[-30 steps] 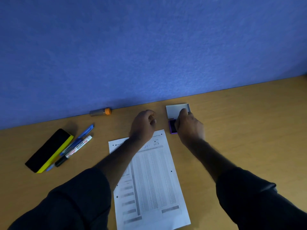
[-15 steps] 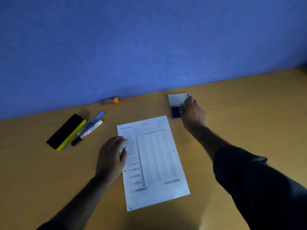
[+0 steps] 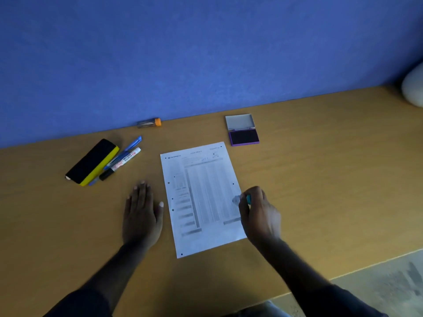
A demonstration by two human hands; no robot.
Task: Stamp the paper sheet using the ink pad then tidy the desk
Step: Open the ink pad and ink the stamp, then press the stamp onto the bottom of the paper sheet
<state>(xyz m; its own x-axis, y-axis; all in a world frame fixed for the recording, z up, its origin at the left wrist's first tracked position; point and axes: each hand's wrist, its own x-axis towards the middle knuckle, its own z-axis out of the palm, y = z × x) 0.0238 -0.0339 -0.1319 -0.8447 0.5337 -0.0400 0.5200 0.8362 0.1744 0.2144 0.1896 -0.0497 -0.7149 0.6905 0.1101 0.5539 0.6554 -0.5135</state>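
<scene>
A printed paper sheet [image 3: 201, 197] lies flat in the middle of the wooden desk [image 3: 320, 179]. Beyond its top right corner sits the purple ink pad [image 3: 244, 136], lid open and tilted back. My right hand [image 3: 259, 216] is over the sheet's right edge, closed around a small teal stamp [image 3: 242, 199] whose pale end points at the paper. My left hand [image 3: 142, 213] rests flat on the desk just left of the sheet, fingers spread, holding nothing.
At the left lie a black and yellow eraser block [image 3: 92, 161], a blue pen [image 3: 124, 152] and a white marker [image 3: 122, 163]. A small vial with an orange cap [image 3: 149, 123] lies against the blue wall. A white object [image 3: 414, 88] sits at the far right.
My right hand left the ink pad and came down to the sheet's right edge with the stamp. My left hand slid off the paper onto the desk beside it.
</scene>
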